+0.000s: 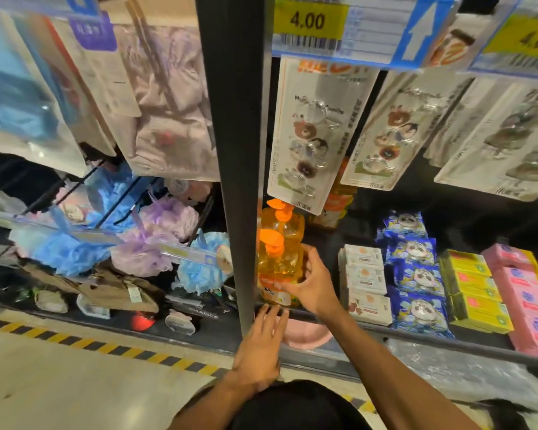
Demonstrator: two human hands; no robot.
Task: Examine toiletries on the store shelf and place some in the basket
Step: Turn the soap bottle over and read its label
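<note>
Fingers (312,255) of my right hand (314,290) curl round the orange pump bottle (277,262); my left hand (260,342) lies flat at the shelf edge (370,329). Next, I judge, lift it out to examine.

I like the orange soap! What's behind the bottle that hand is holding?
Right behind the front orange bottle, gripped by the right hand, stands a second orange pump bottle. What stands farther back is covered by the hanging hook card.
</note>
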